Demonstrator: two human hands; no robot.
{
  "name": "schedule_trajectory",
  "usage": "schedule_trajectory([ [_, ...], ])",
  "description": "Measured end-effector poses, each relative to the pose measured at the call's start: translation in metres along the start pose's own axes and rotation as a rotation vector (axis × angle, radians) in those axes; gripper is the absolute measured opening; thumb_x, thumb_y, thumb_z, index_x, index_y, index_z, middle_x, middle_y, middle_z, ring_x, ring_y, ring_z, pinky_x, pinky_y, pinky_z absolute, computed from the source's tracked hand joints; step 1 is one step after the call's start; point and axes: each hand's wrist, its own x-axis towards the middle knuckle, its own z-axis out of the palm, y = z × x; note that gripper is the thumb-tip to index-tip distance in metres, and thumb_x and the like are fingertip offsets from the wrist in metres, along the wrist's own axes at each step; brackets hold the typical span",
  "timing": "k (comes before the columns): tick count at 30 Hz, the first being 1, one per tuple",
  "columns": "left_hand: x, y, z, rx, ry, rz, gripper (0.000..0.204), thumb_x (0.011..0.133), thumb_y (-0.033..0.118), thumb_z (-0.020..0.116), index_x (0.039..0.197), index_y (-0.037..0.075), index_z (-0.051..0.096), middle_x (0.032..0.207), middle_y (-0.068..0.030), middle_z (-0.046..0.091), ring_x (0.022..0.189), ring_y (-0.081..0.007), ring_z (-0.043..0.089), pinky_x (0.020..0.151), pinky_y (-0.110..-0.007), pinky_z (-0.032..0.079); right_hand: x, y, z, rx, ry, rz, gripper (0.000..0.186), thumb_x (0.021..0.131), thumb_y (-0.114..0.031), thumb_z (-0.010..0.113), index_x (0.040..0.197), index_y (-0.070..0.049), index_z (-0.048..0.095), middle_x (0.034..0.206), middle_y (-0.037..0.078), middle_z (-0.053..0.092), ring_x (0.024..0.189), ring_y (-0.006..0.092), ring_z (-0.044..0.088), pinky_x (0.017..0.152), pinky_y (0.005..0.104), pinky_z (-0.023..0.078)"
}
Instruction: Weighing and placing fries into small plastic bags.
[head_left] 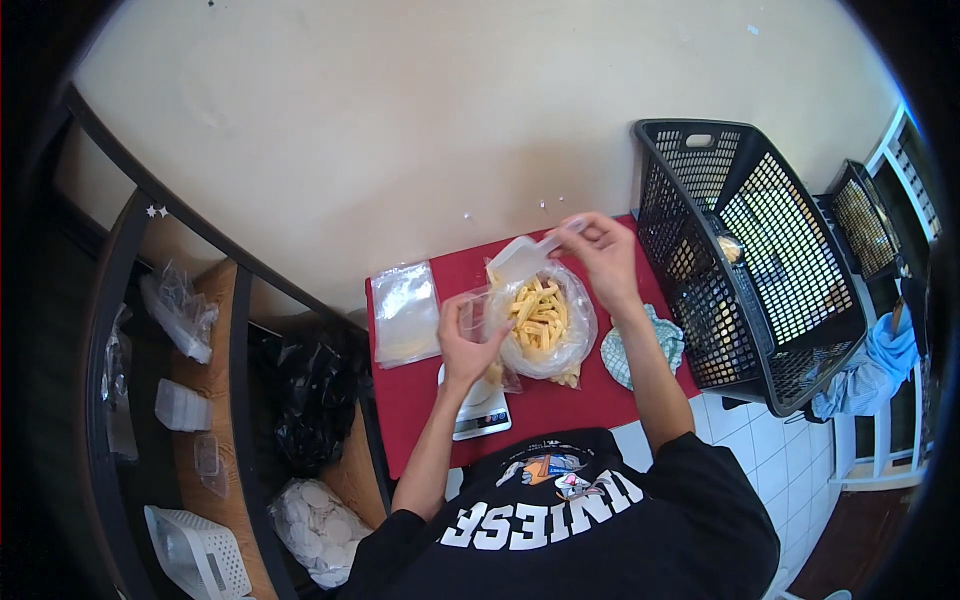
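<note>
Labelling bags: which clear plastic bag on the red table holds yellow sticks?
The big bag between both hands, bulging with yellow sticks. The flat bags on the left look empty.

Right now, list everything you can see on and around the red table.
table: one, red top, against the cream wall
bag of fries: one, clear with yellow sticks, table centre
scoop: one, clear plastic, over the bag
stack of empty bags: one, clear, table's left end
scale: one, white and grey, front edge of table
cloth: one, green and white, right of the bag
baskets: two, black, right of table
shelf: one, wood and black, left, holding clear containers
black bag: one, beside the shelf
left hand: holds the fries bag's rim
right hand: grips the scoop handle
</note>
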Motion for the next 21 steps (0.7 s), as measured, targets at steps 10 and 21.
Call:
schedule_trajectory([
  [10, -0.015, 0.010, -0.020, -0.269, 0.045, 0.078, 0.060, 0.085, 0.019, 0.086, 0.129, 0.000, 0.049, 0.116, -0.0118, 0.064, 0.106, -0.0208, 0.065, 0.090, -0.038, 0.056, -0.021, 0.156, -0.082, -0.163, 0.380, 0.284, 0.004, 0.096, 0.001, 0.067, 0.098, 0.003, 0.066, 0.087, 0.012, 0.073, 0.073, 0.0184, 0.074, 0.065, 0.0316, 0.064],
  [21, 0.007, -0.052, -0.020, -0.786, -0.337, -0.712, 0.038, 0.093, 0.016, 0.074, 0.126, -0.001, 0.063, 0.122, -0.0118, 0.068, 0.115, -0.0216, 0.064, 0.106, -0.038, 0.047, -0.019, 0.158, -0.072, -0.181, 0.425, 0.223, 0.007, 0.094, -0.001, 0.070, 0.096, 0.005, 0.067, 0.081, 0.012, 0.073, 0.069, 0.0192, 0.073, 0.059, 0.0304, 0.063],
])
